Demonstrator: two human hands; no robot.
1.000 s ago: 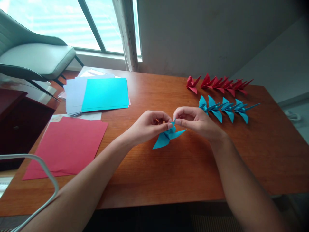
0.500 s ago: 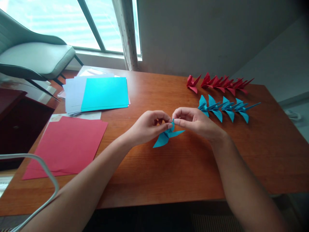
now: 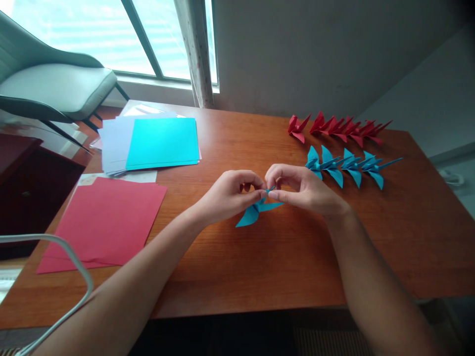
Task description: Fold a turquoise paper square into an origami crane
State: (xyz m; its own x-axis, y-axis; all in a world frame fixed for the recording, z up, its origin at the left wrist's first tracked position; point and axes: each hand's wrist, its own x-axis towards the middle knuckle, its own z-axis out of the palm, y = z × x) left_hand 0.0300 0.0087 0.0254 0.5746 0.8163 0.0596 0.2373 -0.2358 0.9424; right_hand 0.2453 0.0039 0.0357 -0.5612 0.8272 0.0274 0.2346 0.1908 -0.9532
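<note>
A half-folded blue paper crane is pinched between both my hands just above the wooden table. My left hand grips its body from the left. My right hand pinches a thin point of it from the right, thumb and forefinger closed. One blue wing sticks out below my left hand. To the right lies a row of finished blue cranes, and behind them a row of red cranes.
A stack of turquoise and pale lilac paper sheets lies at the far left of the table. Red sheets lie nearer, at the left edge. A grey chair stands by the window. A white cable curves at lower left.
My right hand's fingers have dropped slightly and bent the crane's thin point downward. The crane and my left hand have barely shifted.
</note>
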